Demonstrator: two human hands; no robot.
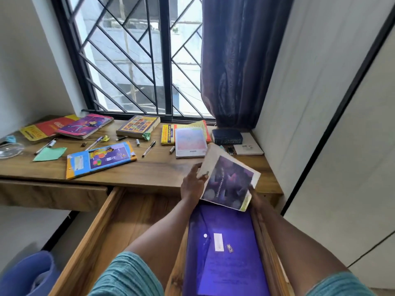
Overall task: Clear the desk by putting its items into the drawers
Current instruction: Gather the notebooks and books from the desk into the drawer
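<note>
Home study corner: wooden desk (162, 169) (book-strewn), grilled window (136, 56), curtain (233, 60).

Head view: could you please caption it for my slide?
Left hand and right hand hold a book over the purple folder in the open drawer; books and pens litter the desk.

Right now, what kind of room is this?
Probably a study corner in a home: a wooden desk strewn with books and pens, set under a barred window with a purple curtain.
</note>
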